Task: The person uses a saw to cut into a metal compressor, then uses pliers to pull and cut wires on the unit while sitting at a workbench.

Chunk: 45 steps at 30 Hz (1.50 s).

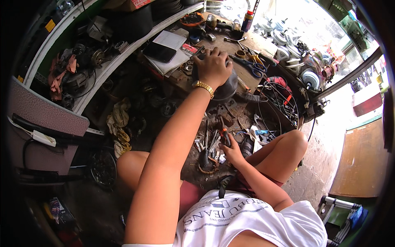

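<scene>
My left hand [214, 68], with a gold watch on its wrist, reaches forward to the low workbench. Its fingers curl over the top of a dark, rounded housing [227, 90], whose kind I cannot make out; the palm hides much of it. Nearer to me, my right hand [233, 151] is closed round the orange and black handle of a screwdriver [224, 133]. Its shaft points away from me, toward rusty metal parts [222, 111] below the bench edge. Blue-handled scissors [252, 66] lie on the bench to the right of my left hand.
A phone [159, 52] rests on papers at the bench's left. Small tools and scraps [207, 148] litter the floor between my legs. Cables fill a bin [284, 99] at the right. A spray can [247, 21] stands at the back; a yellowish rag [119, 123] hangs at the left.
</scene>
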### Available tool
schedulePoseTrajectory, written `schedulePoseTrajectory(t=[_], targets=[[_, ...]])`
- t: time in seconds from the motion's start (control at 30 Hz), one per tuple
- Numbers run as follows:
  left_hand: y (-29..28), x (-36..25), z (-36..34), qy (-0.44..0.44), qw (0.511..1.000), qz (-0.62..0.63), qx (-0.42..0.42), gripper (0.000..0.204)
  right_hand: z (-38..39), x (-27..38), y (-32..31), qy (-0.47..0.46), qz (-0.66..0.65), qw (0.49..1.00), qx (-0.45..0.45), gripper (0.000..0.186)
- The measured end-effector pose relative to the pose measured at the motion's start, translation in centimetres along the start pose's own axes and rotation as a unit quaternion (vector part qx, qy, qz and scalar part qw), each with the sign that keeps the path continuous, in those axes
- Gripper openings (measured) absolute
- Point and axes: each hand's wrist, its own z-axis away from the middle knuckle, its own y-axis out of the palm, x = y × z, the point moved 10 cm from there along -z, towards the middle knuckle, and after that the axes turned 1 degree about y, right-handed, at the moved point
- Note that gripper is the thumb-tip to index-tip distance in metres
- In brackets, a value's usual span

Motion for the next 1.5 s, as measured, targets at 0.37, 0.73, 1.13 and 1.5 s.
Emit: schedulePoseTrajectory(t=[0.37,0.73,1.13,1.5], targets=[[0.2,-0.2,0.1,-0.008,1.0,-0.012,0.021,0.026,-1.9,4.4,-1.4,-0.143,0.165,0.976,-0.019,0.056],[0.0,0.4,0.5,-0.011,1.0,-0.02,0.015,0.024,0.0,6.8,1.1,0.192,-0.163,0.961,0.114,0.034],[-0.3,0.6,0.5,-0.006,1.0,-0.017,-0.002,0.024,-1.3,7.7,-0.4,-0.197,0.319,0.922,-0.096,0.045],[-0.2,0.4,0.5,-0.008,1.0,0.024,-0.009,0.021,0.7,3.6,4.9,0.173,-0.445,0.859,0.187,0.025]])
